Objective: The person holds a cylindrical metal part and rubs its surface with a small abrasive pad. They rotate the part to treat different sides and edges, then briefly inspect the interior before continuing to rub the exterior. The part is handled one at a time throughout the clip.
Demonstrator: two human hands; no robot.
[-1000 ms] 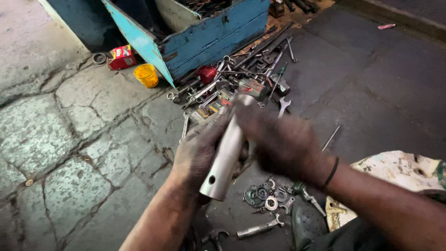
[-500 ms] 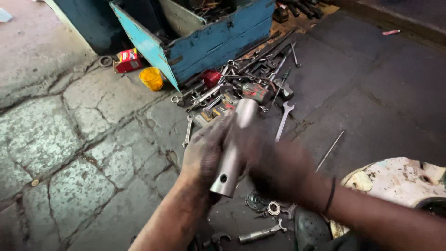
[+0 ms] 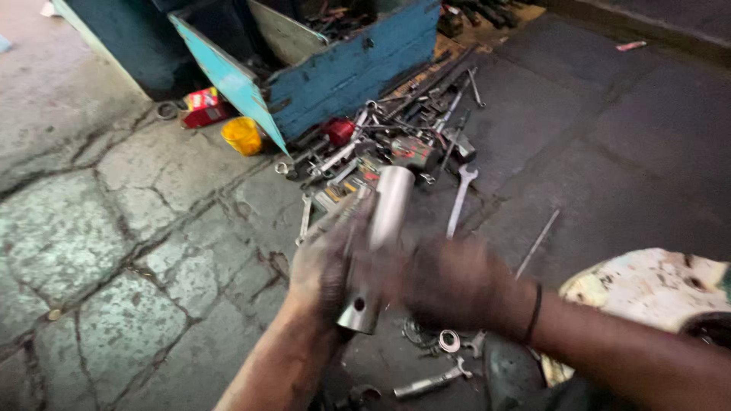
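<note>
My left hand wraps the lower half of a metal tube, held upright above the stone floor. My right hand, blurred, curls against its side. Handling looks midway, I judge; loose spanners lie untouched beyond, by the blue toolbox.

Cracked stone floor — wrenches, washers, yellow cup lying.

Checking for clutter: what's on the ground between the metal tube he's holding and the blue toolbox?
Head view: a pile of wrenches and loose tools lies between metal tube and blue toolbox.
</note>
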